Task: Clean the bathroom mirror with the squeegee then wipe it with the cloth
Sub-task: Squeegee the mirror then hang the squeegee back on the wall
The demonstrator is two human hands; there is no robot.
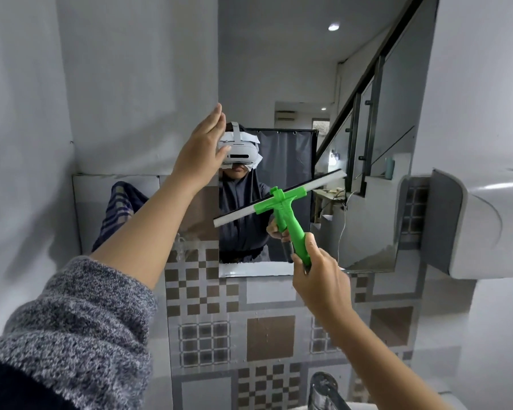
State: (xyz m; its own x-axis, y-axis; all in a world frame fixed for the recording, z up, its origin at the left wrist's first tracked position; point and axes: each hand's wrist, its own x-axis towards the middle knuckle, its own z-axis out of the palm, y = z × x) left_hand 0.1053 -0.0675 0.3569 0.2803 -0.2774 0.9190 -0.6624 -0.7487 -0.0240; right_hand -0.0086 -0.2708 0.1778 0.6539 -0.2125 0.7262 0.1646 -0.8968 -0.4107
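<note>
Against mirror: right hand fisted round squeegee handle; left hand flat, fingers spread

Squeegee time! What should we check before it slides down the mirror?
1. Right hand holds the squeegee handle: ok.
2. Blade flat on the mirror: cannot tell.
3. Blade level: not ok, it tilts up to the right.
4. Left hand out of the blade's path: ok, it rests open at the mirror's left edge.
5. Cloth ready for wiping: cannot tell, none clearly seen.
</note>
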